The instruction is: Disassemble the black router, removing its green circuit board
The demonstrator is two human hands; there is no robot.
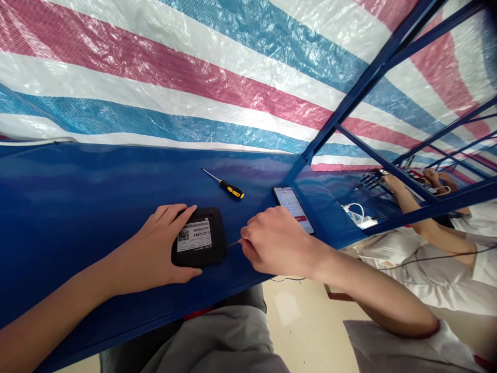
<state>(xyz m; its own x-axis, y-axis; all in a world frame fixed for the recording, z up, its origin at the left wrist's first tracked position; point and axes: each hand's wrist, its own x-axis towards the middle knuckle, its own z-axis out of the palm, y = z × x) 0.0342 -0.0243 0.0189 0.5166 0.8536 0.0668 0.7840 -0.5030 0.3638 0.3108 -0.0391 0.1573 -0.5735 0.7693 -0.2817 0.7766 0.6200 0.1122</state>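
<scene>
A flat black plastic device (215, 228) with rounded corners lies on the blue table, its white printed label facing up. My left hand (161, 243) grips it from the left, with fingers along the far edge and thumb along the near edge. To its right, my right hand (272, 241) is closed in a fist around a tool whose handle is hidden. Only its thin metal shaft (233, 243) shows, pointing left at the device's right side; whether the tip touches is unclear. A black-and-yellow screwdriver (232, 190) rests beyond both hands.
Just behind my right hand lies a phone (294, 204) with a timer on its screen. Blue metal frame bars (322, 137) rise at the right. A white power strip (363, 220) sits farther right, near other people's arms (411, 199). Striped sheeting (174, 72) hangs behind the table.
</scene>
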